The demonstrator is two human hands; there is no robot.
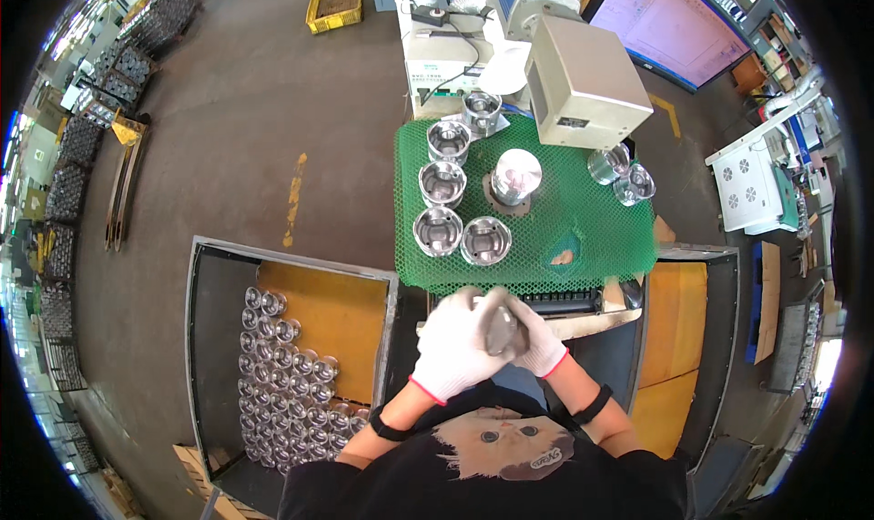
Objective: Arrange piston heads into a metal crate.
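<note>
In front of my body, a grey metal piston [502, 331] is held between my two white-gloved hands, a little blurred. My left hand [458, 340] wraps round its left side, and my right hand [543, 345] grips it from the right. Just beyond them lies a green mesh mat [546, 238] with several shiny pistons on it. One piston [517, 176] stands closed end up on a round base mid-mat. Along the mat's left side, several pistons show their hollow ends, the nearest pair being one piston [438, 231] and another piston [485, 240].
A box-shaped machine head [587, 83] overhangs the mat's far side, with two pistons [622, 173] beside it. A metal-edged bin [293, 254] at left holds many pistons; another bin [719, 338] stands at right. A keyboard [555, 301] sits under the mat's near edge. A monitor [669, 24] is far right.
</note>
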